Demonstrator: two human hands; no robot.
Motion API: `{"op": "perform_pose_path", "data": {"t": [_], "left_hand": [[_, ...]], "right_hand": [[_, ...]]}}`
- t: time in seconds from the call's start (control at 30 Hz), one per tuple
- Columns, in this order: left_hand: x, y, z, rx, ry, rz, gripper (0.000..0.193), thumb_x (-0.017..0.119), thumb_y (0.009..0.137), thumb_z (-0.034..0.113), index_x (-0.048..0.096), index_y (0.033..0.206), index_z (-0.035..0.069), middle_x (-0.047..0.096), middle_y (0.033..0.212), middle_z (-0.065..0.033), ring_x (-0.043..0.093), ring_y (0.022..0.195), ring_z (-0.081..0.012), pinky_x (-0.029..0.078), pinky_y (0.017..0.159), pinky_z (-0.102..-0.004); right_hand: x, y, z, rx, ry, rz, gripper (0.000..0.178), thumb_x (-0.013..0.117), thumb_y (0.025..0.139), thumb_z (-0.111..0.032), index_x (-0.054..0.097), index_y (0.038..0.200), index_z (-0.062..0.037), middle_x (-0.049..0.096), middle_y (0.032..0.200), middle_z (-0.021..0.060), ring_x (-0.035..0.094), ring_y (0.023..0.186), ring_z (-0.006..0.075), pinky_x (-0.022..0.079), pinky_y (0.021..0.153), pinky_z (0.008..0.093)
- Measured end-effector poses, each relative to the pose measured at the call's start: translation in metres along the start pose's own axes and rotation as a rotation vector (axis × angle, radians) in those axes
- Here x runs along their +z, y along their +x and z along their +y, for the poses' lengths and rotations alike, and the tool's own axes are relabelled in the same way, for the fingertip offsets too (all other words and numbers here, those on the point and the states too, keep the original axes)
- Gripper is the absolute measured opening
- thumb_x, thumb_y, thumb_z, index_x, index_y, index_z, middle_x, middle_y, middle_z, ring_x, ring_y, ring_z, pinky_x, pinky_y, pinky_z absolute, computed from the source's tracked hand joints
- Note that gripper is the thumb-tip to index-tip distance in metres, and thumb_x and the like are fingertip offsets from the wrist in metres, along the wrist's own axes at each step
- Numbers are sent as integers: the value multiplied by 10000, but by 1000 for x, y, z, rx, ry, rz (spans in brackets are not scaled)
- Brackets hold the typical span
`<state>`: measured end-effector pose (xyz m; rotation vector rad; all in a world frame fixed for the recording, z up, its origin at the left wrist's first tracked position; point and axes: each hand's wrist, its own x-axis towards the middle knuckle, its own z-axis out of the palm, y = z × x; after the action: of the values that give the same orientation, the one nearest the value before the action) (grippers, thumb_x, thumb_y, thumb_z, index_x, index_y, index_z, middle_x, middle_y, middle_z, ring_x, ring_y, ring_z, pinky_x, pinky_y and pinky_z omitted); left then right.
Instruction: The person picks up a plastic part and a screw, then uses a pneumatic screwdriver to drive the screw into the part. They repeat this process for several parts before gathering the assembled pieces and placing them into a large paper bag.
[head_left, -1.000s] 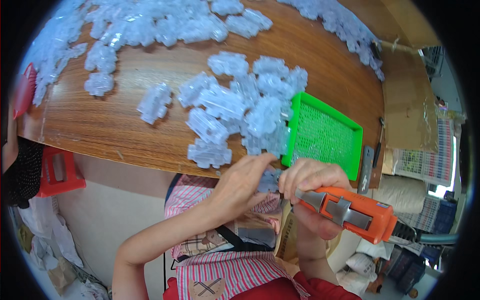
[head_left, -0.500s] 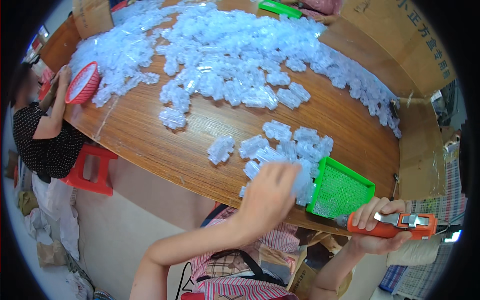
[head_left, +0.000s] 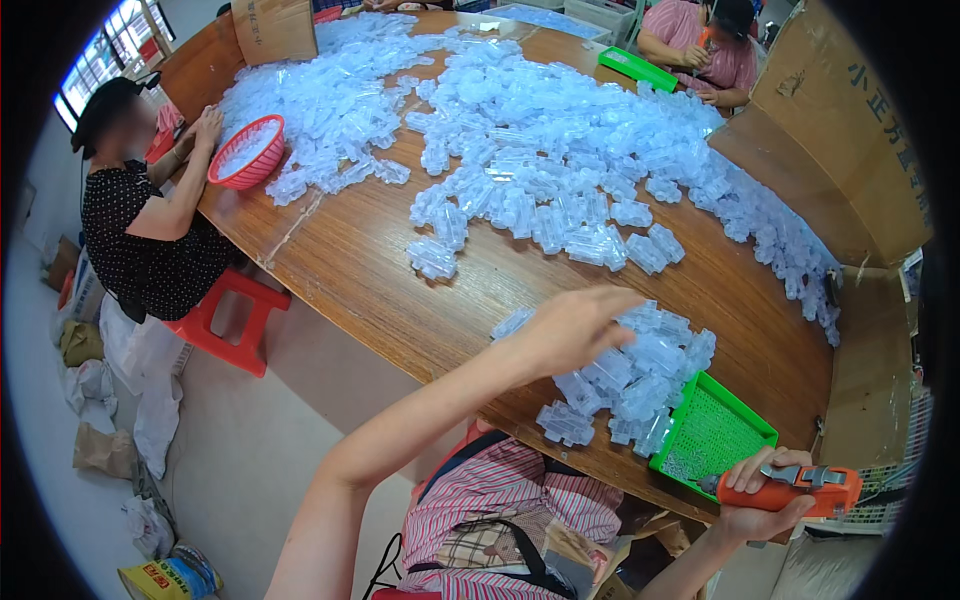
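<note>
My left hand [head_left: 582,326] reaches over a small heap of clear plastic pieces [head_left: 640,372] at the near side of the table. Its fingers stretch to the right with the thumb apart, and nothing shows between them. At the lower right, my right hand [head_left: 752,512] is wrapped round an orange electric screwdriver [head_left: 828,490] with a metal clip on its side. The driver's tip points left, close to the near edge of a green tray [head_left: 768,437]. Small metal bits, probably screws, lie in that tray, which touches the heap.
A large spread of clear plastic pieces [head_left: 560,130] covers the far part of the wooden table [head_left: 370,270]. Cardboard [head_left: 840,130] stands along the right. One co-worker [head_left: 150,210] sits left by a red basket [head_left: 247,155]; another [head_left: 690,45] sits beyond a second green tray [head_left: 638,69].
The view has tilted up and shifted left. My left hand has moved farther over the heap, fingers now stretched out. The right hand still grips the screwdriver beside the tray.
</note>
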<state>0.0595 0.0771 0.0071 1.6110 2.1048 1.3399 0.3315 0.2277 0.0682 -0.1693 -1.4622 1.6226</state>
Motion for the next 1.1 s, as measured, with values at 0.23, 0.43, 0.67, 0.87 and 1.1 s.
{"op": "perform_pose_path", "data": {"t": [0.23, 0.43, 0.67, 0.87, 1.1], "left_hand": [[-111, -69, -54, -520, 749, 130, 489, 655, 714, 28, 561, 1188, 102, 505, 1198, -189, 432, 1154, -388, 386, 1006, -475], [-124, -91, -80, -375, 703, 92, 568, 718, 637, 98, 523, 1166, 166, 449, 1206, -134, 406, 1179, -369, 373, 926, -499], [-112, -95, -24, -257, 216, 231, 523, 722, 689, -13, 544, 1181, 7, 615, 1079, -139, 597, 1042, -250, 457, 926, -355], [-12, -86, 76, -42, -37, -174, 527, 834, 659, 152, 632, 1134, 43, 606, 1073, -127, 600, 977, -289, 506, 830, -375], [102, -95, 82, 135, -232, -305, 535, 731, 798, 186, 538, 1275, 38, 595, 1146, -157, 580, 1068, -328, 488, 895, -408]], "right_hand": [[-2, -2, -2, -33, -36, 3, 664, 562, 864, -649, 437, 946, -2, 437, 633, 60, 456, 500, 120, 403, 423, 222], [-10, -5, 2, -28, -70, 48, 653, 549, 864, -657, 455, 973, -20, 447, 610, 45, 459, 492, 125, 407, 429, 234], [-5, 1, 20, 59, -71, 30, 645, 540, 871, -650, 479, 1005, -22, 496, 690, 79, 483, 574, 147, 439, 514, 289], [-14, 1, 43, -23, -183, 70, 703, 490, 867, -697, 495, 972, -2, 482, 636, 58, 484, 545, 144, 432, 468, 288], [-15, 1, 59, -1, -206, 123, 708, 492, 871, -690, 515, 958, 13, 495, 640, 77, 484, 540, 149, 442, 507, 295]]}}
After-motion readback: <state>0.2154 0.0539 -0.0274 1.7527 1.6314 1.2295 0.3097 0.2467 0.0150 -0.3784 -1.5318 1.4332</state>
